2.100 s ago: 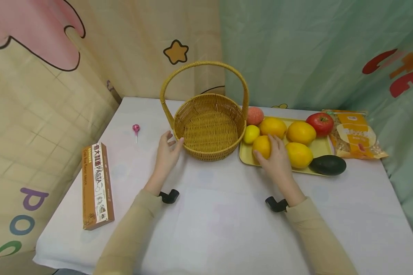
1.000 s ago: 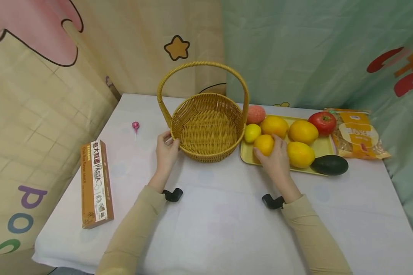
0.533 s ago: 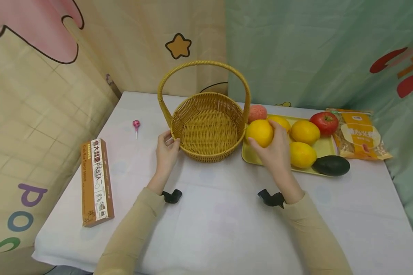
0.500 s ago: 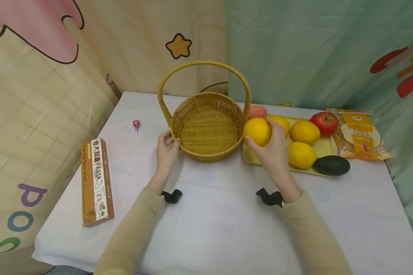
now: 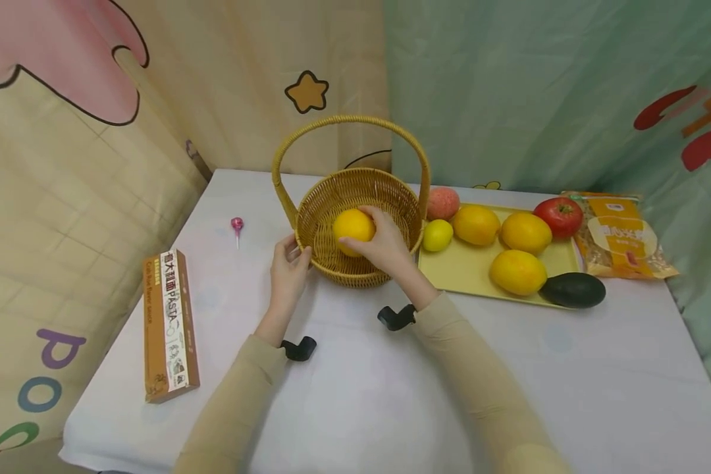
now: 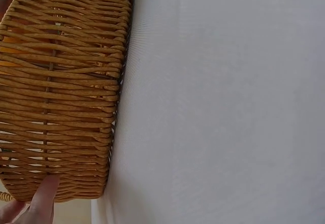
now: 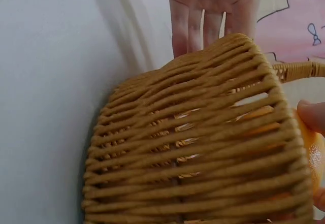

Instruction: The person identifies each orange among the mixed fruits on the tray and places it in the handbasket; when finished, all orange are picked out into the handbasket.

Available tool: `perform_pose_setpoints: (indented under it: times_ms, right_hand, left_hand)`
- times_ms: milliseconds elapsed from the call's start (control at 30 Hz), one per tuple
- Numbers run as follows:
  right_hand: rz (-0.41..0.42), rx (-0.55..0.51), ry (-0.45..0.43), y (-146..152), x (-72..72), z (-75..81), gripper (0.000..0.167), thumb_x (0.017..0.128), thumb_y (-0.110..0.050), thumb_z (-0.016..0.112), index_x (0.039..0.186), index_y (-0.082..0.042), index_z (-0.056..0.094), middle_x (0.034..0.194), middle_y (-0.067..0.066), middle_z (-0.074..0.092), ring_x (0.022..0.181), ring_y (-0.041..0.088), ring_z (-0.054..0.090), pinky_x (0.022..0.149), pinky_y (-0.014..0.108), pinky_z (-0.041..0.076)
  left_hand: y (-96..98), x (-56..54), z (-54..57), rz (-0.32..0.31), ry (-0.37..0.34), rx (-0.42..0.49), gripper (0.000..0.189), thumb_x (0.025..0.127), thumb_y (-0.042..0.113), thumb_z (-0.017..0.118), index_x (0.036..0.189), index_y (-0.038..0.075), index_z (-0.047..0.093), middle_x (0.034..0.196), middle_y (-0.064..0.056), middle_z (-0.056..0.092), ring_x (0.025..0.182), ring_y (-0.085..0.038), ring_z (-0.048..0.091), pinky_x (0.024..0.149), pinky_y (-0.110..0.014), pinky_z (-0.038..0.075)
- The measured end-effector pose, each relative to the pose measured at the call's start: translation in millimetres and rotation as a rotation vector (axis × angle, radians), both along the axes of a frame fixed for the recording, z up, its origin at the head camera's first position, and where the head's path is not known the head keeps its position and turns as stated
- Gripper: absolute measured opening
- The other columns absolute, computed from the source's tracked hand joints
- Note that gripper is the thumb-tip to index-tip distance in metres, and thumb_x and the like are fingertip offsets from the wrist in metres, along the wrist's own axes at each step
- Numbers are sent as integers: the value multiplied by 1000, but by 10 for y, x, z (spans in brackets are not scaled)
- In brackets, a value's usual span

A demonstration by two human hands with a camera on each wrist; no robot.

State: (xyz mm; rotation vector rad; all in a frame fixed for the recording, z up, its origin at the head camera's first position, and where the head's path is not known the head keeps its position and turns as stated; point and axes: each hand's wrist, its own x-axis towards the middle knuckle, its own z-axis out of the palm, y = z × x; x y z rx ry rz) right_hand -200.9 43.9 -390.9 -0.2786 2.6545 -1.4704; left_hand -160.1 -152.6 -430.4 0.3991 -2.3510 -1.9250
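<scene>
In the head view, my right hand (image 5: 385, 247) holds an orange (image 5: 353, 230) between thumb and fingers, inside the woven basket (image 5: 361, 280). The right wrist view shows the orange (image 7: 314, 153) through and beside the wicker wall (image 7: 193, 148), with its dimpled peel between the fingers. My left hand (image 5: 287, 276) touches the outside of the basket at its left front. Its thumb (image 6: 46, 191) rests on the wicker in the left wrist view, while its fingers (image 7: 195, 28) lie fairly straight against the far side in the right wrist view.
Right of the basket, a yellow tray (image 5: 462, 273) bears several yellow fruits, a red apple (image 5: 559, 217) and a dark green avocado (image 5: 573, 290). A pink ball-shaped fruit (image 5: 443, 203) and a snack bag (image 5: 625, 234) are beside it. At left lie a pasta box (image 5: 170, 326) and a lollipop (image 5: 237, 227).
My right hand has lifted the orange off the tray and carried it left into the basket. My left hand, earlier just beside the basket, came to touch it and stays there.
</scene>
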Motion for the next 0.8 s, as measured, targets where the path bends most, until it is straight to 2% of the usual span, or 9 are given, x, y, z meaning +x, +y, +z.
perform_pose_setpoints:
  times_ms: [167,300,500,800]
  right_hand:
    - [86,15,-77,-169,-138,-77,76,82,-40,78,146,-14,45,147,9,48,127,30,50,107,47,46]
    - [128,34,-125,-264,-195,-105,75,83,-38,78,146,-14,45,144,10,52,122,31,53,104,47,48]
    - [157,97,-155,-351,-197,-157,76,83,-37,79,147,-14,44,145,11,51,121,32,54,102,47,49]
    - [235,208,-153,-391,-161,-128,86,87,-42,73,155,-10,30,155,12,41,135,31,47,111,46,44]
  left_hand:
    - [44,9,4,-3,6,14,52,102,18,53,147,4,33,150,-17,41,131,-30,50,101,-40,54]
    - [62,8,-8,3,5,39,50,102,17,53,146,4,34,148,-17,42,130,-30,50,102,-43,52]
    - [71,0,-39,13,15,39,48,101,16,53,145,4,36,146,-17,45,127,-29,51,102,-47,52]
    - [55,44,-11,5,13,35,49,102,20,52,146,5,35,148,-16,42,131,-30,48,104,-45,51]
